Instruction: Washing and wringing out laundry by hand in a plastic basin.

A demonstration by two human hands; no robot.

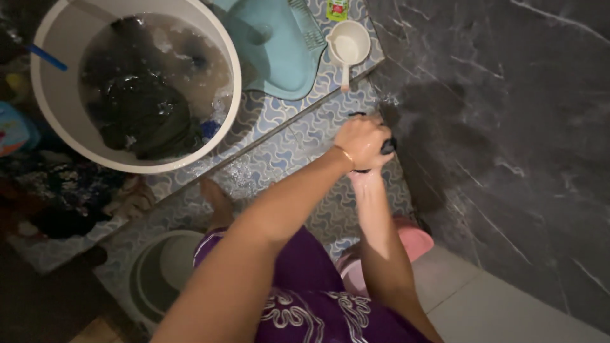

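Gripping a small dark cloth [385, 145] up against the dark marble wall [508, 127], the left hand [361, 141] has its fingers curled tight around it. Just below, the right hand [367, 179] is mostly hidden behind the left, so how its fingers lie cannot be told. Under the arms sits a pink basin [413, 244]. Off to the left, a large white bucket [57, 108] holds dark laundry [143, 105] in soapy water, near a white dipper [348, 47].
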